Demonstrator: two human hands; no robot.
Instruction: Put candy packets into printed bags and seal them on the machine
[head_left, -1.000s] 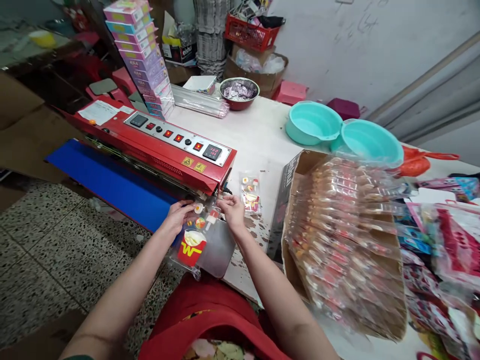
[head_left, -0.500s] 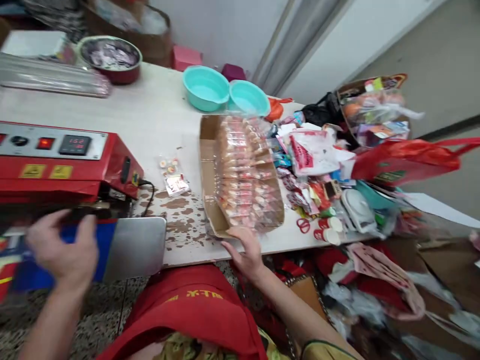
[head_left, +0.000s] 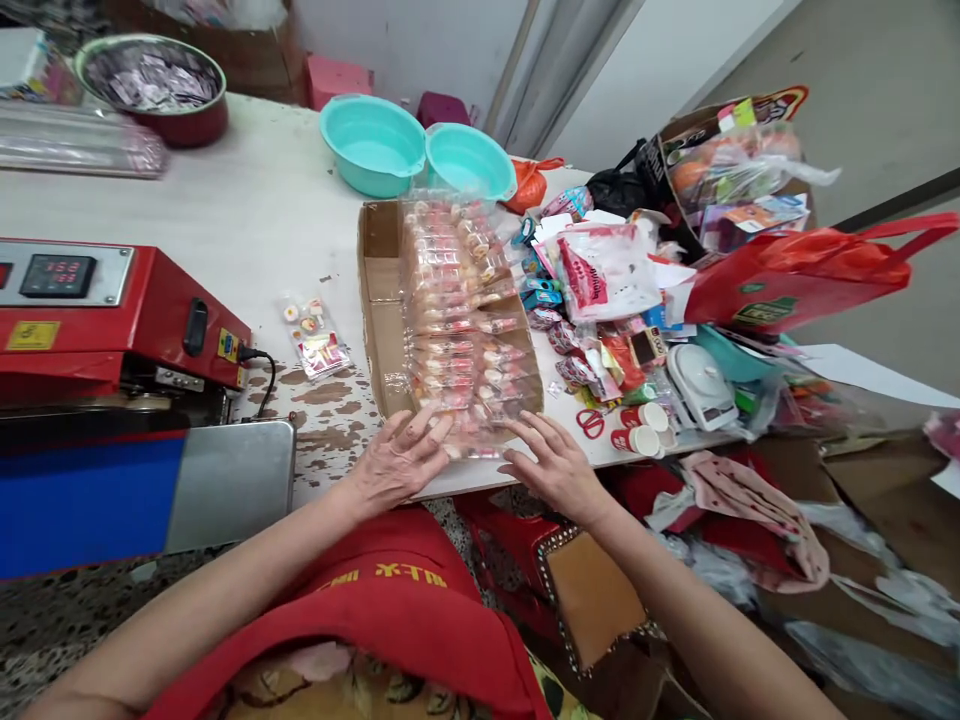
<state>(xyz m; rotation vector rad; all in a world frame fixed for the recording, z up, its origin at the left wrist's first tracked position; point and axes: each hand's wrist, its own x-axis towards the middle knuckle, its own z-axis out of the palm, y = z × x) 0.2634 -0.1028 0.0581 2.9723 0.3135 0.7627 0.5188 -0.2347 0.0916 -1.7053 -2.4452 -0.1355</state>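
Observation:
A shallow cardboard box [head_left: 381, 285] lies near the front edge of the white table [head_left: 247, 215], filled with rows of clear-wrapped packets [head_left: 442, 300]. At the box's near left corner, my left hand [head_left: 401, 458] rests with its fingers apart, touching the nearest packets. My right hand [head_left: 551, 465] is at the near right corner, fingers spread over the end of the row. Neither hand is closed on a packet. One flat clear packet with small pictured pieces [head_left: 321, 345] lies on the table left of the box.
A red sealing machine [head_left: 172, 320] with a blue belt [head_left: 90, 495] stands at left. Two turquoise basins [head_left: 373, 145] sit behind the box. Right of it are red scissors [head_left: 590, 423], paper cups [head_left: 636, 440], bags and a red bag [head_left: 795, 280]. A stool [head_left: 596, 600] stands below.
My left hand has moved right from the machine's belt to the box. My right hand has shifted to the box's near right corner. The view has swung a little to the right.

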